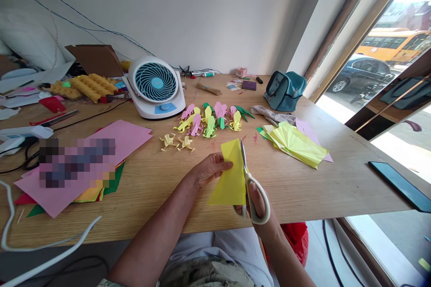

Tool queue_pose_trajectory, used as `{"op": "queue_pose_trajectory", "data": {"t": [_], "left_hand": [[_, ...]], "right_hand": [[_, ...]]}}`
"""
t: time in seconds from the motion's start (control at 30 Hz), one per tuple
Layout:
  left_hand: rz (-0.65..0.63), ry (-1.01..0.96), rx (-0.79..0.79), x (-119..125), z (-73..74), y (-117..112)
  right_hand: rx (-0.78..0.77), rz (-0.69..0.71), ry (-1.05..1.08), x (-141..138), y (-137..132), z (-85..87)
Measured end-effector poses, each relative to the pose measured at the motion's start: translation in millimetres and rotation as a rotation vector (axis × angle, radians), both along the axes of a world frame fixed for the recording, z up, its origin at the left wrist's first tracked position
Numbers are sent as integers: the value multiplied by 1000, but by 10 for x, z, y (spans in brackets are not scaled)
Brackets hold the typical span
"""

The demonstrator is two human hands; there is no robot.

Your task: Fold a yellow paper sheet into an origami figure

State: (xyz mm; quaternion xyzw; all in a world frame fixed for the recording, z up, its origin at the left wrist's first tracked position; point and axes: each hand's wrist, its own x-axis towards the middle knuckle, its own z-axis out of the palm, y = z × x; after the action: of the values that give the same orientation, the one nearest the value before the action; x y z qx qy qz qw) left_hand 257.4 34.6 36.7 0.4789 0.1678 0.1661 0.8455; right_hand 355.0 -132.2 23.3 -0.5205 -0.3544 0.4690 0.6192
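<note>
My left hand (210, 168) pinches the left edge of a folded yellow sheet of paper (230, 177) held above the wooden table (158, 193). My right hand (257, 204) grips white-handled scissors (251, 184), fingers through the loops. The blades point away from me along the paper's right edge. Beyond the paper lie several folded paper figures in pink, yellow and green (210, 121), with two small yellow ones (177, 142) nearer.
A stack of coloured sheets topped with pink (101, 157) lies at left. Yellow-green folded sheets (296, 143) sit at right. A small white fan (156, 85), a teal bag (284, 89) and a dark phone (400, 184) by the right edge also rest here.
</note>
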Motion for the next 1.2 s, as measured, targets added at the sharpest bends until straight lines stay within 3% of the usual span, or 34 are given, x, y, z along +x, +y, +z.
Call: {"op": "queue_pose_trajectory", "data": {"t": [0.7, 1.03, 1.2], "left_hand": [[-16, -12, -42, 19, -12, -41], [-92, 0, -34, 3, -23, -51], [25, 6, -24, 12, -36, -8]], "right_hand": [[-21, -57, 49, -29, 18, 61], [68, -35, 62, 39, 43, 128], [127, -127, -129, 300, -20, 179]]}}
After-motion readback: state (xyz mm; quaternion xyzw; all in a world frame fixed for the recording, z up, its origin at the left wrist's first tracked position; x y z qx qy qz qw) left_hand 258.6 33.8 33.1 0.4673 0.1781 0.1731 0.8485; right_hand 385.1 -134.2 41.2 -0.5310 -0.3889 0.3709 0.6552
